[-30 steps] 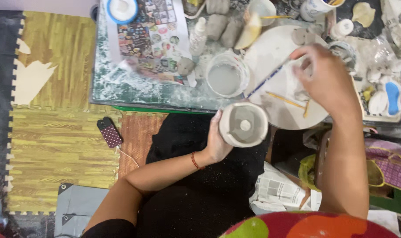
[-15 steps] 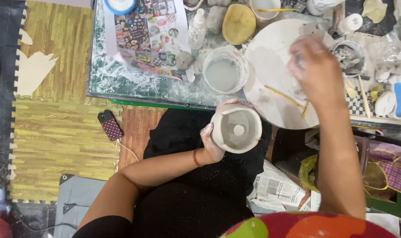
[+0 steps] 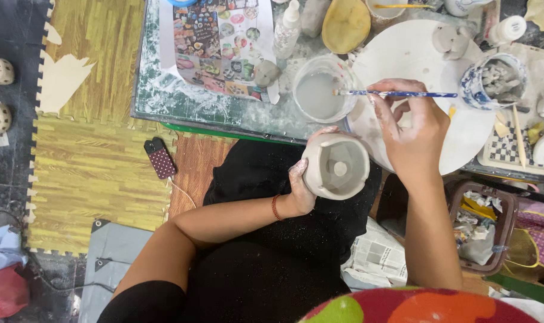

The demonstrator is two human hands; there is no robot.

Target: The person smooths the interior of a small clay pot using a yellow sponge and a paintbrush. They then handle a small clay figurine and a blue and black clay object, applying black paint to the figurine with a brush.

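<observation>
A: Grey clay cup (image 3: 336, 166), over lap, near bench (image 3: 182, 101) edge — gripped by L hand (image 3: 301, 186), opening up.

B: R hand (image 3: 412, 128)?

A: Pinches blue brush (image 3: 397, 94), horiz.; tip at rim of water jar (image 3: 318, 96). White round board (image 3: 415, 57) beyond.

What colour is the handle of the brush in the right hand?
Blue with pale speckles, on the brush held by the right hand; head view.

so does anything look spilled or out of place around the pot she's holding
Nothing serious. The table is smeared with whitish residue near the clear cup of cloudy water, and a small dotted case lies on the floor mat. The left hand holds the clay pot tipped sideways; the right hand holds a brush.
</observation>
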